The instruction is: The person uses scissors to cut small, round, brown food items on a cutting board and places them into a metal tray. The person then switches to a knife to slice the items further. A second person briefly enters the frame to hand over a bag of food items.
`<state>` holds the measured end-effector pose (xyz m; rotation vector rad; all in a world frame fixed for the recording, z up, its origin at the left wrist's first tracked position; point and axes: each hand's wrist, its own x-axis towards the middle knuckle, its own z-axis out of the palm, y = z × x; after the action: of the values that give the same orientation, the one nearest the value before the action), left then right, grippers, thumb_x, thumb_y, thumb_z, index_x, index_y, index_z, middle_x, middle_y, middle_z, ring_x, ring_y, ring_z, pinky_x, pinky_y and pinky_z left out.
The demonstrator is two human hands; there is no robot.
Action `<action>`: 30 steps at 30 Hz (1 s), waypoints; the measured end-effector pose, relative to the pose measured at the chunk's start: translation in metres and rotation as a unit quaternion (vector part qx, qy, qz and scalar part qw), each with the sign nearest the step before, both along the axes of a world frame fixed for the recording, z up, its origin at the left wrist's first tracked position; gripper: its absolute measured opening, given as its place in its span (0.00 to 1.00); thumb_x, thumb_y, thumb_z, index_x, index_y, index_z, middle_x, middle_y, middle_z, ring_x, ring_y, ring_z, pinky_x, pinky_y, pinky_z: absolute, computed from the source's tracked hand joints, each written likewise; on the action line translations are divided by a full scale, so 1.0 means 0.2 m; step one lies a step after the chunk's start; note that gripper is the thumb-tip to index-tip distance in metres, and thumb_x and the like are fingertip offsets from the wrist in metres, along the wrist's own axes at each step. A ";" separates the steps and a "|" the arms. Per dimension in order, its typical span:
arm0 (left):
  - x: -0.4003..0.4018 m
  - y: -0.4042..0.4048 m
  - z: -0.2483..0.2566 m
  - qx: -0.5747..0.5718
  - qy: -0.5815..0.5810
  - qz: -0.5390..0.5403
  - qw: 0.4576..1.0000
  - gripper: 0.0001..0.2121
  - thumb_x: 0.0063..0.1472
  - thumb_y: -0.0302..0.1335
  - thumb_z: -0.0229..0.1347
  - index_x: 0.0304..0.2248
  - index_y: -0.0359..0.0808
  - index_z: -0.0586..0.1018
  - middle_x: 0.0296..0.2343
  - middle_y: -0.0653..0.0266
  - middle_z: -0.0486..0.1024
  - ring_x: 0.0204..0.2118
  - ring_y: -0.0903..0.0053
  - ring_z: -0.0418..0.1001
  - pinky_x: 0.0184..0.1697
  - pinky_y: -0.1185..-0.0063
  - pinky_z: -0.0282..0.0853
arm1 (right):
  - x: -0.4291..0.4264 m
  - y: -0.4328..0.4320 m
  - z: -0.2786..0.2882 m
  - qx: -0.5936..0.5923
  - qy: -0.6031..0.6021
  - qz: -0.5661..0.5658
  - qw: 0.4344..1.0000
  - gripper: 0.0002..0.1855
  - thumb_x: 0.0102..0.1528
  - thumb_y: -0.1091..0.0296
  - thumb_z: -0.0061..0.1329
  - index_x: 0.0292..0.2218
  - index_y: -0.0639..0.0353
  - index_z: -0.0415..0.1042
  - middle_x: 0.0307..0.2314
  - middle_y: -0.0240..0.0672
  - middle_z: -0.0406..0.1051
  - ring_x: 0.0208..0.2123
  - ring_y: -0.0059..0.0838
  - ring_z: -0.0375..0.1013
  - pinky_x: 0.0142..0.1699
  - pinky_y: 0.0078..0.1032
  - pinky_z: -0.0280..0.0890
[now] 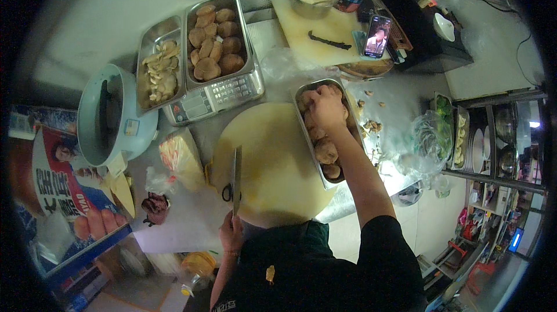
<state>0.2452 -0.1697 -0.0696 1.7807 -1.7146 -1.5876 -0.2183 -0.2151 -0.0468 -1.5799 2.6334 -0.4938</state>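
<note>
A knife [237,175] is in my left hand [231,231], its blade seen nearly edge-on over the near left part of a round, yellowish cutting board [270,146]. Beside the blade shows a dark ring that I cannot identify. My right hand [325,106] reaches into a metal tray [310,149] at the board's right edge. Its fingers curl down over the brown mushrooms [326,151] at the tray's far end. Whether they grip one is hidden. Cut mushroom bits [372,126] lie scattered right of the tray.
A digital scale [233,91] stands at the back left, with trays of brown mushrooms [206,68] and oyster mushrooms [163,68] over it. Left is a light-blue pot [141,133]. A phone [377,38] leans by a rectangular board [300,46] bearing a metal bowl [313,5].
</note>
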 end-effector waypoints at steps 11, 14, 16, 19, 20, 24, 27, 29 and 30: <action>0.03 -0.03 -0.03 -0.018 -0.018 -0.006 1.000 0.19 0.67 0.39 0.49 0.47 0.31 0.77 0.15 0.64 0.71 0.18 0.79 0.72 0.22 0.77 0.65 | 0.03 -0.07 0.07 -0.081 -0.027 -0.007 0.996 0.21 0.49 0.65 0.57 0.44 0.58 0.70 0.38 0.46 0.67 0.41 0.50 0.69 0.46 0.42 0.65; 0.03 -0.03 -0.04 -0.054 -0.009 -0.016 0.998 0.19 0.67 0.39 0.49 0.47 0.31 0.77 0.15 0.64 0.70 0.18 0.78 0.71 0.23 0.75 0.66 | -0.03 -0.05 0.09 -0.163 -0.063 -0.032 0.984 0.16 0.51 0.69 0.54 0.43 0.60 0.71 0.37 0.48 0.68 0.39 0.50 0.70 0.44 0.43 0.66; 0.03 -0.03 -0.03 0.001 -0.022 0.014 1.000 0.20 0.67 0.40 0.49 0.47 0.31 0.77 0.15 0.62 0.70 0.18 0.76 0.71 0.24 0.74 0.66 | -0.14 0.03 0.10 -0.204 -0.109 -0.108 0.967 0.14 0.51 0.71 0.53 0.41 0.60 0.72 0.35 0.47 0.70 0.38 0.48 0.71 0.44 0.41 0.66; 0.02 -0.04 -0.02 0.002 -0.058 -0.022 0.998 0.20 0.66 0.39 0.50 0.48 0.32 0.76 0.18 0.58 0.72 0.20 0.71 0.71 0.26 0.72 0.67 | -0.33 0.25 0.11 -0.244 -0.169 -0.206 0.932 0.11 0.52 0.74 0.53 0.39 0.60 0.73 0.32 0.44 0.72 0.37 0.45 0.73 0.43 0.38 0.67; 0.01 -0.03 -0.02 -0.010 -0.075 -0.036 0.996 0.20 0.66 0.39 0.50 0.48 0.32 0.76 0.19 0.57 0.73 0.21 0.69 0.72 0.27 0.72 0.68 | -0.38 0.33 0.11 -0.185 -0.167 -0.239 0.939 0.14 0.51 0.75 0.53 0.41 0.60 0.73 0.33 0.43 0.73 0.38 0.44 0.73 0.45 0.37 0.68; -0.07 -0.04 -0.02 -0.256 -0.046 -0.144 0.955 0.22 0.62 0.34 0.53 0.54 0.34 0.71 0.35 0.50 0.77 0.33 0.56 0.75 0.35 0.66 0.70 | -0.39 0.54 0.05 -0.010 -0.166 -0.095 0.982 0.23 0.46 0.73 0.57 0.46 0.55 0.73 0.47 0.47 0.68 0.51 0.46 0.66 0.57 0.36 0.63; -0.14 -0.06 -0.04 -0.285 -0.082 -0.220 0.930 0.25 0.59 0.30 0.54 0.56 0.36 0.69 0.39 0.48 0.75 0.39 0.52 0.73 0.41 0.65 0.70 | -0.33 0.54 0.00 0.071 -0.060 -0.029 0.995 0.29 0.44 0.68 0.58 0.50 0.46 0.73 0.55 0.44 0.60 0.56 0.49 0.60 0.61 0.38 0.59; -0.19 -0.07 -0.06 -0.292 -0.108 -0.257 0.915 0.26 0.57 0.29 0.55 0.56 0.37 0.68 0.40 0.47 0.73 0.42 0.51 0.71 0.45 0.64 0.68 | -0.32 0.51 -0.01 0.116 -0.029 -0.028 0.992 0.31 0.45 0.67 0.57 0.52 0.45 0.71 0.56 0.44 0.58 0.56 0.48 0.59 0.61 0.39 0.59; -0.22 -0.07 -0.07 -0.294 -0.121 -0.270 0.909 0.26 0.56 0.28 0.55 0.56 0.36 0.69 0.40 0.46 0.72 0.43 0.51 0.70 0.47 0.63 0.67 | -0.32 0.50 -0.02 0.118 -0.003 -0.019 0.993 0.31 0.45 0.67 0.57 0.53 0.45 0.71 0.57 0.43 0.57 0.57 0.47 0.58 0.61 0.39 0.58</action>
<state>0.2013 -0.1828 -0.0842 1.2954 -2.6149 -0.8277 -0.2829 -0.1146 -0.0500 -1.4563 2.6070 -0.1792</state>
